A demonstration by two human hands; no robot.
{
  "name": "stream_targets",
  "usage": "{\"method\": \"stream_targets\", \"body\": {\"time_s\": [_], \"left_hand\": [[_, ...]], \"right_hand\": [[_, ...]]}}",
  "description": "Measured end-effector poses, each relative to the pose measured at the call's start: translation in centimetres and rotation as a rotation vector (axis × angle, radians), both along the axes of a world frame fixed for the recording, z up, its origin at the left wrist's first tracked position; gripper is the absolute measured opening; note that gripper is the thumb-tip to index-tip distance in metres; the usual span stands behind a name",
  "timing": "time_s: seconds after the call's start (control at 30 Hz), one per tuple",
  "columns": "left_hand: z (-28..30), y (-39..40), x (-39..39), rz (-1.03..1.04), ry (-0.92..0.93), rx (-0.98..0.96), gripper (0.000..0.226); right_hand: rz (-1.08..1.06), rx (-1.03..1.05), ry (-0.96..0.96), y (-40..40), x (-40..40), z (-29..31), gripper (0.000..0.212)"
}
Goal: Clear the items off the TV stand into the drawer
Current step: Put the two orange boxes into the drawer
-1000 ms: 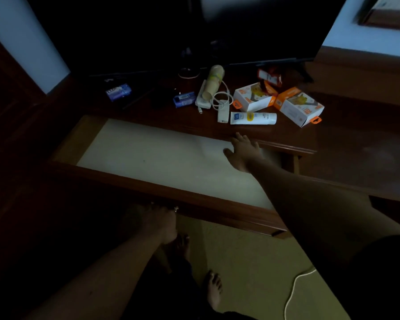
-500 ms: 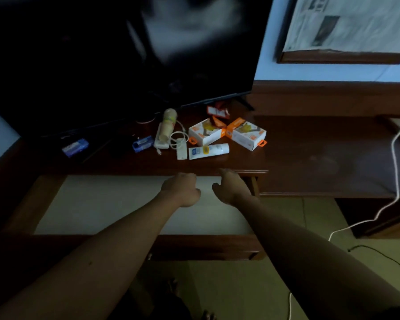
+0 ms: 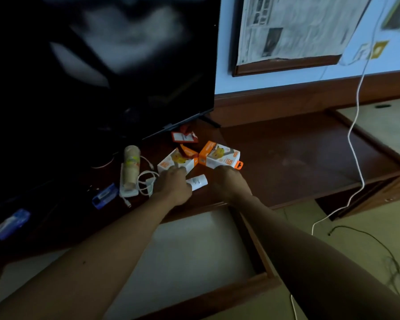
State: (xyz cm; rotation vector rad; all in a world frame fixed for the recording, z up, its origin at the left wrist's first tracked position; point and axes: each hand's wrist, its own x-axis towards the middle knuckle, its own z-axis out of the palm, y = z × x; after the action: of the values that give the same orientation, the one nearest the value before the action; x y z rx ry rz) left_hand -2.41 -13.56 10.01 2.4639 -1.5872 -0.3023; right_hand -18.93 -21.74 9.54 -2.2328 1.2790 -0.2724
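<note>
On the dark wooden TV stand (image 3: 298,158) lie two white-and-orange boxes, the left one (image 3: 178,159) and the right one (image 3: 219,155), with a white tube (image 3: 198,182) in front of them. My left hand (image 3: 173,187) covers most of the tube, its fingertips at the left box. My right hand (image 3: 229,181) has curled fingers against the near side of the right box. Whether either hand grips anything is hidden. The open drawer (image 3: 270,277) with its pale lining lies below my forearms.
A beige bottle (image 3: 132,165) lies on a white power strip (image 3: 128,192) beside a coiled white cable (image 3: 146,181). Two blue packs (image 3: 104,196) (image 3: 11,224) lie further left, and a red-and-white packet (image 3: 184,137) sits under the TV (image 3: 102,65). A white cord (image 3: 356,135) hangs at the right.
Both hands have moved from above the drawer forward onto the stand, reaching the tube and the boxes. The view has shifted closer and to the right.
</note>
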Motion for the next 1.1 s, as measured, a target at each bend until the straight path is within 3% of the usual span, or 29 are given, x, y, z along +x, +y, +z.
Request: {"method": "stream_targets", "body": {"time_s": [0.23, 0.4, 0.6, 0.83, 1.1], "left_hand": [[-0.5, -5.0, 4.2, 0.023, 0.016, 0.040, 0.055], [-1.6, -7.8, 5.8, 0.128, 0.055, 0.193, 0.068], [-2.1, -9.7, 5.6, 0.178, 0.065, 0.234, 0.084], [-0.8, -10.3, 5.6, 0.207, 0.017, 0.206, 0.058], [3.8, -9.3, 4.8, 0.274, -0.157, 0.320, 0.084]], "right_hand": [[-0.074, -0.078, 0.020, -5.1, 3.0, 0.0, 0.052], [0.016, -0.115, 0.264, -9.9, 5.0, -1.1, 0.084], [0.141, -0.125, 0.410, -13.1, 5.9, -2.6, 0.100], [0.159, -0.060, 0.363, -14.5, 6.0, -2.3, 0.101], [0.069, -0.086, 0.368, -12.6, 6.5, 0.9, 0.082]]}}
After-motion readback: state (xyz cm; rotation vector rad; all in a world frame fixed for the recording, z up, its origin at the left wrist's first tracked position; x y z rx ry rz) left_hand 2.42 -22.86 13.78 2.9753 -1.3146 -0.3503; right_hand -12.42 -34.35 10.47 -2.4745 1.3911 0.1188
